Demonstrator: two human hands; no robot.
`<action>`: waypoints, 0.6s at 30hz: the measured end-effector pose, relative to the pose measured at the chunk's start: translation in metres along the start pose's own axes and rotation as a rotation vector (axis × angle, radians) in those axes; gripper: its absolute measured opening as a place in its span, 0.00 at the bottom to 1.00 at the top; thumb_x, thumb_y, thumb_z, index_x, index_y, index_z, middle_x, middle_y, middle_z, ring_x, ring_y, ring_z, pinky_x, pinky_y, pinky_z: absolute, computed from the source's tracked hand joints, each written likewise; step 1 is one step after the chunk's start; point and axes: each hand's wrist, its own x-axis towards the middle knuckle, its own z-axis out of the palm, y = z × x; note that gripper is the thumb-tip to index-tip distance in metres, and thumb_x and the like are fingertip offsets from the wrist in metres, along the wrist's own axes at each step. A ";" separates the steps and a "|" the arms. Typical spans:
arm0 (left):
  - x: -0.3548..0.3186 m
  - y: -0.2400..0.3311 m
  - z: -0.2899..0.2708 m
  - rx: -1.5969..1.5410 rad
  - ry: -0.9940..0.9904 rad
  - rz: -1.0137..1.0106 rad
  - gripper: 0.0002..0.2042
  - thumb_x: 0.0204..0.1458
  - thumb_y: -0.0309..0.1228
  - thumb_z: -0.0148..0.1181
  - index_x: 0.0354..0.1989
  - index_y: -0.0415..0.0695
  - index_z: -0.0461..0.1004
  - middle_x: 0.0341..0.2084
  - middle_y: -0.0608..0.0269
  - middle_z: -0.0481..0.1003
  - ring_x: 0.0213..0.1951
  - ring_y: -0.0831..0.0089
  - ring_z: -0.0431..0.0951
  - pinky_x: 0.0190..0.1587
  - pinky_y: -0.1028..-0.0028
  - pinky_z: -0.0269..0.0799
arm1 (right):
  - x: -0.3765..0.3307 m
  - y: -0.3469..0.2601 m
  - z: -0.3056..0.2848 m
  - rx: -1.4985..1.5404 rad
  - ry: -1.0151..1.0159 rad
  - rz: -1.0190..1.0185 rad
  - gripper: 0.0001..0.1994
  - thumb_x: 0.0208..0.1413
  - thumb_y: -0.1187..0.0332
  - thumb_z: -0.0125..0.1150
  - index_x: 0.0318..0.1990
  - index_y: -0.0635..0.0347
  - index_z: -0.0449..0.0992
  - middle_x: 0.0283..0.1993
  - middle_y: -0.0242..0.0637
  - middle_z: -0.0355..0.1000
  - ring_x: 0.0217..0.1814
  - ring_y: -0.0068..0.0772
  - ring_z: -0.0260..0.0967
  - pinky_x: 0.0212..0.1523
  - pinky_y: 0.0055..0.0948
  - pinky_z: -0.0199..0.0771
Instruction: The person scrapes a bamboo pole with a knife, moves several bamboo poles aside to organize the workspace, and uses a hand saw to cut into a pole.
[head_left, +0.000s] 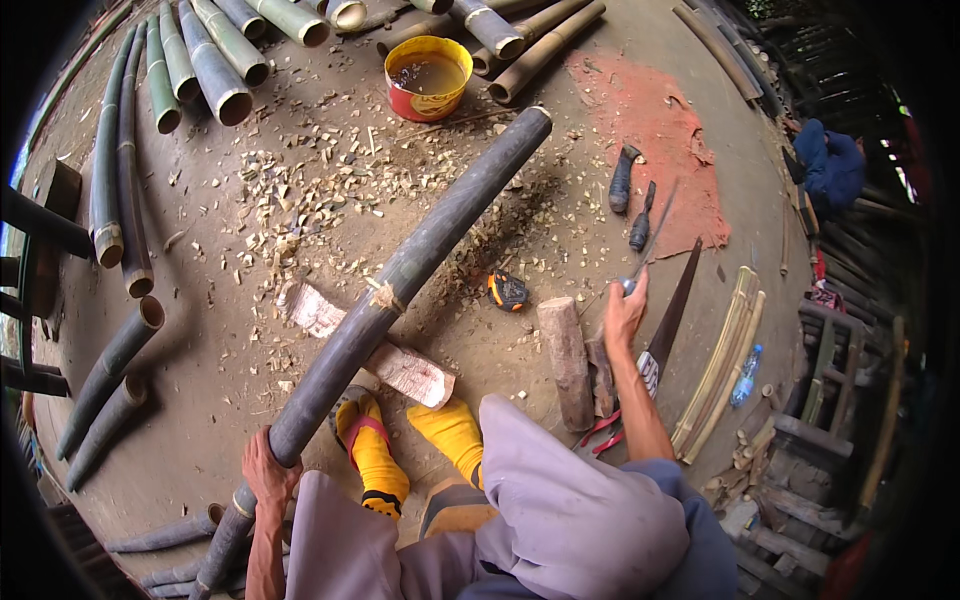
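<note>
Left hand [270, 470] wrapped around lower stretch of dark bamboo pole [360, 325]; right hand [625, 312] curled closed on handle of narrow-bladed knife [629, 285], blade pointing away from body. One pole, round, ringed at nodes, slanting across one rough-hewn wood block [415, 375] on floor [200, 370]. Angular chips [305, 205] scattered, too many to count. One tape measure [508, 291], one handsaw [675, 305], one plastic bucket [428, 104] holding murky liquid.

Brown ground [225, 385]: scattered wood chips [300, 205], red-yellow bucket [420, 106], black-orange tape measure [508, 292], saw [673, 312], red sheet [655, 115], bamboo poles [213, 70].
</note>
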 end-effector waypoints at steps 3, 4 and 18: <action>-0.003 -0.008 0.000 -0.072 0.008 -0.012 0.30 0.29 0.31 0.68 0.47 0.41 0.69 0.38 0.51 0.75 0.45 0.50 0.74 0.48 0.59 0.70 | 0.040 0.077 0.000 -0.260 -0.032 0.008 0.35 0.51 0.70 0.56 0.69 0.60 0.53 0.56 0.64 0.66 0.58 0.59 0.64 0.58 0.47 0.63; 0.002 -0.008 0.002 -0.096 -0.098 -0.016 0.30 0.28 0.32 0.68 0.47 0.42 0.69 0.38 0.50 0.75 0.44 0.50 0.75 0.48 0.59 0.71 | 0.049 0.107 -0.009 -0.411 -0.115 0.210 0.37 0.49 0.69 0.60 0.68 0.56 0.55 0.56 0.59 0.68 0.56 0.59 0.66 0.57 0.48 0.64; 0.017 0.008 -0.042 -0.231 -0.482 0.025 0.31 0.28 0.37 0.69 0.46 0.42 0.68 0.38 0.50 0.75 0.40 0.48 0.77 0.44 0.56 0.73 | 0.019 0.071 0.020 -0.123 -0.241 -0.020 0.33 0.49 0.69 0.63 0.65 0.60 0.60 0.46 0.52 0.71 0.44 0.46 0.72 0.46 0.42 0.73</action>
